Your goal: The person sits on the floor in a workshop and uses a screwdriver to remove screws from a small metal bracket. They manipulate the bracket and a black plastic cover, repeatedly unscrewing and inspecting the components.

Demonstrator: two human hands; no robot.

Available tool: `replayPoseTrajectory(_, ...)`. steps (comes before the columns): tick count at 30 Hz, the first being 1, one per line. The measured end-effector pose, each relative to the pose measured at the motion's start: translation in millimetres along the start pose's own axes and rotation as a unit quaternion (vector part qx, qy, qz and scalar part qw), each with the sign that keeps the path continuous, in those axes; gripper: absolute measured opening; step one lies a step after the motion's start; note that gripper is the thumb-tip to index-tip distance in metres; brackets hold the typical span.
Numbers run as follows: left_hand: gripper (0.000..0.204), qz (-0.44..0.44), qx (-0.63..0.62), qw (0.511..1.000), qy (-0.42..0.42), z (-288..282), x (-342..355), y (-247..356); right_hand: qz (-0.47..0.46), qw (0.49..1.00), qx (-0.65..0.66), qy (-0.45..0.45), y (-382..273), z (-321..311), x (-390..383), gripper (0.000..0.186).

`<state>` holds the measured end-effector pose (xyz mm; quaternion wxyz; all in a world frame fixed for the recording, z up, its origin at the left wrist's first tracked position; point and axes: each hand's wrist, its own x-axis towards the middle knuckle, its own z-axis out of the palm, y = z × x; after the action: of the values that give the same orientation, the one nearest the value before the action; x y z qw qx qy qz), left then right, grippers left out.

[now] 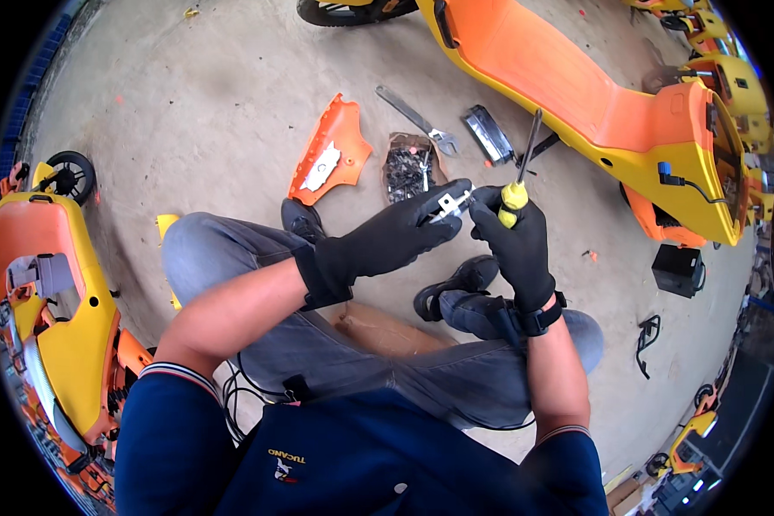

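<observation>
Closely, left fingers (450,188) pinch a pale part (449,205); right fingers (488,225) curl round a screwdriver (514,195).

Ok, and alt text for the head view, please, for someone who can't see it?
A black-gloved left hand holds a small metal part while the right hand, gloved too, grips a yellow-handled screwdriver, its shaft pointing up. Beyond them on the floor lie an orange panel, a wrench and small dark parts, near an orange-and-yellow scooter.
</observation>
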<state>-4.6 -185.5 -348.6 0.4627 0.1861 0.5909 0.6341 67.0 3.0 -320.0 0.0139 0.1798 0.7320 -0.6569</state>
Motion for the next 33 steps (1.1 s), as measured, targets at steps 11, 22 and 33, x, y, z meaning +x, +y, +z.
replayPoseTrajectory(11, 0.034, 0.018, -0.340, 0.937, 0.074, -49, 9, 20, 0.028, 0.999, -0.037, -0.015, 13, -6, 8, 0.016)
replayPoseTrajectory(22, 0.054, 0.098, -0.326, 0.935, 0.097, -75, 7, 29, 0.029, 0.981, -0.177, -0.080, 37, -2, 12, 0.019)
replayPoseTrajectory(33, 0.045, 0.225, -0.145, 0.947, 0.178, -90, -4, 48, -0.024, 0.896, -0.400, -0.191, 85, -4, 11, 0.021)
